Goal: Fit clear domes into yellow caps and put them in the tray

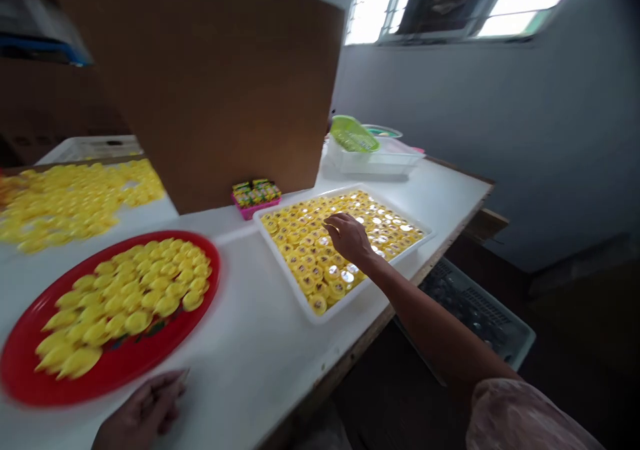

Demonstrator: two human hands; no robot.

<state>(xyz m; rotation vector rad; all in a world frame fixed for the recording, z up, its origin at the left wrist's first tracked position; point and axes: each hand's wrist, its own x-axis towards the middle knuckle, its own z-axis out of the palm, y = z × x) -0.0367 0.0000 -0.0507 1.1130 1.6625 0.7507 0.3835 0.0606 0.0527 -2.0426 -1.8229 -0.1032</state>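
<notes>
My right hand (349, 238) is over the middle of a shallow white tray (295, 282) filled with small round yellow pieces (306, 258), many with dark printed labels and shiny tops. Its fingers are bent together, and whatever may be between the tips is too small to make out. At the lower left, my left hand (143, 413) is near the table's surface with curled fingers, slightly blurred; I cannot see what it holds, if anything. Just beyond it lies a red oval tray (150, 351) bearing many yellow, pointed, disc-like pieces (137, 322).
Behind the trays stands a large brown board (210, 90). A pink basket (257, 209) of small packets sits at its foot. More yellow pieces (65, 200) lie at left. A green basket (354, 134) rests on a white bin (375, 160). Below the table edge is a crate (515, 343).
</notes>
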